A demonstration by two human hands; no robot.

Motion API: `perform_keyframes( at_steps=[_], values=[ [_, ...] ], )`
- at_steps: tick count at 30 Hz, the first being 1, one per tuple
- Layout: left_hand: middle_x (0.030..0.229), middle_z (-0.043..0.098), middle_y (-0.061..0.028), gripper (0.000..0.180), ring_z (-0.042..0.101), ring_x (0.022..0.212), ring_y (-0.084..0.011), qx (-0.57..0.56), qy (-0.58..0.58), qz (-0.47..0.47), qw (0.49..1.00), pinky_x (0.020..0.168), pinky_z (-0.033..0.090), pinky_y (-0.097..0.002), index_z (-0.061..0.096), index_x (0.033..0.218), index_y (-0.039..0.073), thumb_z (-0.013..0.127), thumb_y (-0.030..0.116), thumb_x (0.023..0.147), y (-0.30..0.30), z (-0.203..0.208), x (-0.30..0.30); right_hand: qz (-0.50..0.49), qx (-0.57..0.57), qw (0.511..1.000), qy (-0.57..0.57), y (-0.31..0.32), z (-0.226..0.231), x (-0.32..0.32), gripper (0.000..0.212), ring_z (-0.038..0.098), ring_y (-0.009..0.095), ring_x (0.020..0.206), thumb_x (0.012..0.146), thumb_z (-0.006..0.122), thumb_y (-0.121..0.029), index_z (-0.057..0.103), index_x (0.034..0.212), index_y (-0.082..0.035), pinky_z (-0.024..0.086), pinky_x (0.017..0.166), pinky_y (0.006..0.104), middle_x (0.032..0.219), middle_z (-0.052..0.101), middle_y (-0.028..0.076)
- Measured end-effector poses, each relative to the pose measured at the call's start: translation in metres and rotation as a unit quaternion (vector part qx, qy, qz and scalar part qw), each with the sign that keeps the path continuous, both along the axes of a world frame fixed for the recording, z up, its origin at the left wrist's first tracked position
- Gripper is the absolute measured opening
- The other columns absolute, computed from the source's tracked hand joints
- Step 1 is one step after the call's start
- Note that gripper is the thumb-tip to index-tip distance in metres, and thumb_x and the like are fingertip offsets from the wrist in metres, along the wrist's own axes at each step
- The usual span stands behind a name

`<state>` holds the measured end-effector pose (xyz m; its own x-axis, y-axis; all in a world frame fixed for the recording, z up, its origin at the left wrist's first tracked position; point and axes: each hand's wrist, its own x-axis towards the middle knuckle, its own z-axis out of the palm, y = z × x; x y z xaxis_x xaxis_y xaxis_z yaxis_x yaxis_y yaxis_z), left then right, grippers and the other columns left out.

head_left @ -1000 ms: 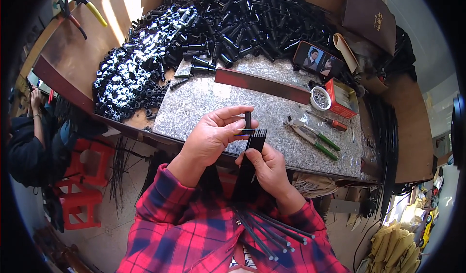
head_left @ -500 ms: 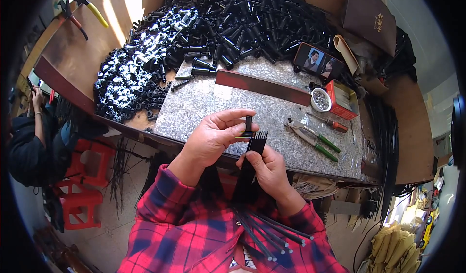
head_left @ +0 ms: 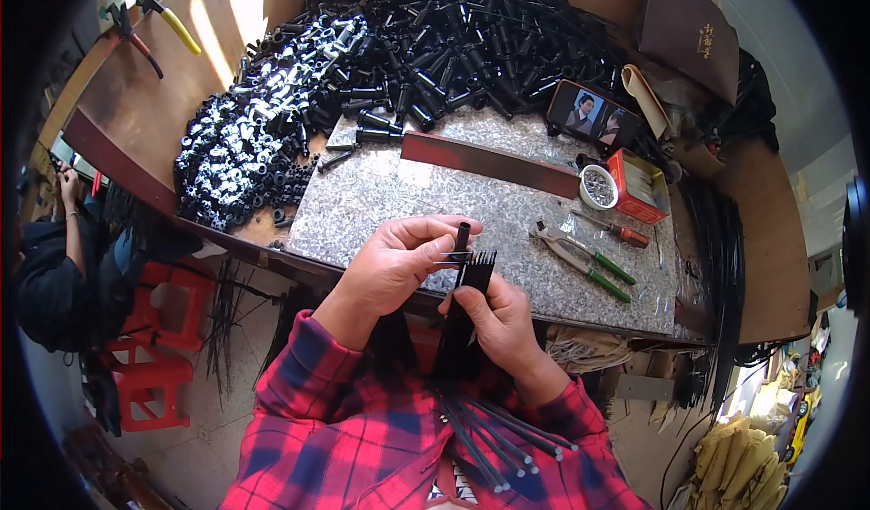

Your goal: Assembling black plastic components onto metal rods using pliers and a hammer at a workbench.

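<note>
Above the table's near edge, my left hand [head_left: 385,261] pinches a small black tube [head_left: 463,236], standing nearly upright, between thumb and fingers. A thin shiny sliver [head_left: 446,262] shows by the thumb; its kind is too small to tell. My right hand [head_left: 497,315] is closed round a flat black bundle of thin strips [head_left: 473,279], thumb on its front. The strip tips form a comb-like row at the top, just beside the tube. The bundle's lower part merges with dark shadow. Several long black rods [head_left: 489,442] with pale round ends lie across my lap.
A heap of black tubular parts [head_left: 435,48] covers the table's back. On the speckled board [head_left: 362,206] lie a dark red bar [head_left: 489,164], green-handled pliers [head_left: 584,261], a screwdriver [head_left: 625,235], a white cup of small metal bits [head_left: 598,187] and a phone [head_left: 591,114]. Another person [head_left: 63,256] sits left.
The small tube in my left hand has tilted so that its open top end shows. Both hands have shifted slightly, and the strip tips sit a little lower.
</note>
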<state>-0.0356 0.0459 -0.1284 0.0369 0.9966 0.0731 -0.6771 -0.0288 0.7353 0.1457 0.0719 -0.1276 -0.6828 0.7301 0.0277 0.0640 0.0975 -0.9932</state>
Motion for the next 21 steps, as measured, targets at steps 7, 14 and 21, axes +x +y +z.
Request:
perform_keyframes(
  at_steps=[7, 14, 21],
  values=[
    [0.117, 0.058, -0.0106, 0.026, 0.061, 0.098, -0.0159, -0.002, 0.106, 0.01, 0.994, 0.086, 0.05, -0.0282, 0.061, 0.111, -0.002, 0.062, -0.001, 0.085, -0.012, 0.011, 0.002, -0.038, -0.032, 0.998, 0.033, 0.0, 0.001, -0.001, 0.019, 0.059, 0.007, 0.071, 0.096, 0.053, -0.019, 0.06, 0.095, -0.002, 0.047, 0.064, 0.0221, 0.078, 0.065, 0.002],
    [0.103, 0.064, -0.0055, 0.027, 0.062, 0.092, -0.0124, -0.049, 0.132, 0.063, 0.988, 0.081, 0.05, -0.0264, 0.061, 0.11, 0.0, 0.065, -0.001, 0.084, -0.017, 0.016, 0.014, -0.034, 0.046, 0.998, -0.004, -0.002, 0.001, 0.0, 0.015, 0.058, 0.006, 0.068, 0.093, 0.058, -0.016, 0.061, 0.096, -0.001, 0.047, 0.06, 0.0224, 0.077, 0.065, 0.001],
    [0.104, 0.065, -0.0069, 0.026, 0.063, 0.09, -0.0135, -0.044, 0.115, 0.072, 0.99, 0.078, 0.052, -0.0267, 0.061, 0.111, -0.001, 0.064, 0.002, 0.085, -0.018, 0.012, 0.016, -0.048, 0.088, 0.995, 0.0, -0.002, 0.007, 0.0, 0.017, 0.06, 0.015, 0.071, 0.087, 0.065, -0.015, 0.063, 0.098, -0.001, 0.046, 0.062, 0.0296, 0.079, 0.063, 0.011]
  ],
)
